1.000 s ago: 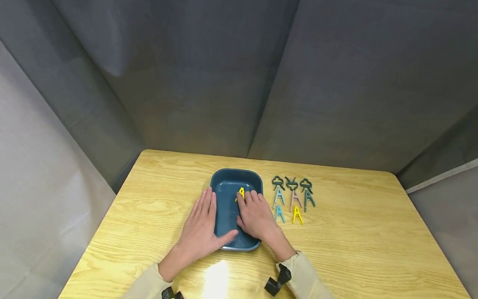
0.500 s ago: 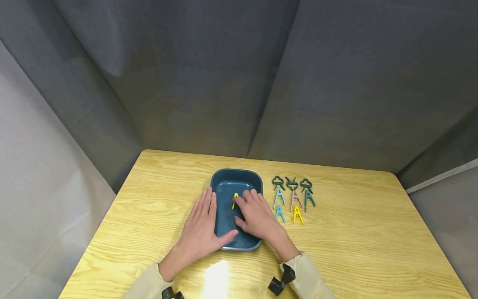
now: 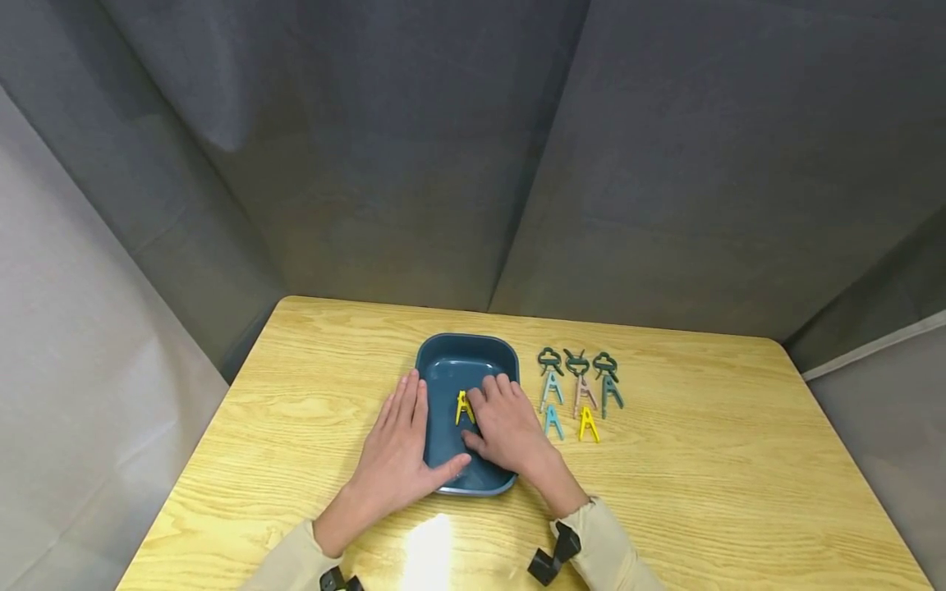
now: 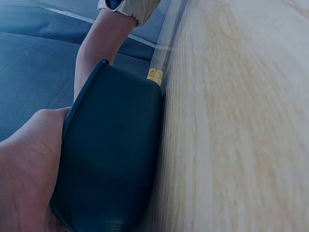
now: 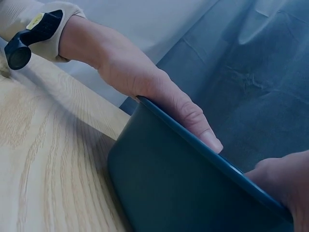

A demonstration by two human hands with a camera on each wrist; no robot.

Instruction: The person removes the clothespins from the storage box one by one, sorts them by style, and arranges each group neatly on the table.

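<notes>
In the head view, a dark blue rectangular basin [image 3: 452, 369] sits on the wooden table. My left hand [image 3: 395, 443] lies along its left rim, fingers straight, thumb over the front edge; the right wrist view shows that thumb just over the rim. My right hand [image 3: 506, 427] reaches in over the right side. A yellow clothespin [image 3: 463, 405] lies on the basin's floor, its right leg at my right index fingertip, with the thumb apart from it. The left wrist view shows mostly the basin's outer wall [image 4: 111, 145]; the right fingertips are hidden in both wrist views.
Right of the basin lie three dark green clips [image 3: 577, 364] in a row. Below them are a light blue clothespin [image 3: 552, 388], a pink one [image 3: 584, 397] and a green one [image 3: 610, 396]. Nearer lie another blue clothespin [image 3: 553, 422] and another yellow one [image 3: 588, 424].
The yellow clothespin in the basin has moved left and towards me and now lies flat, beside my right fingertips. My right hand has shifted slightly; my left hand has stayed put.
</notes>
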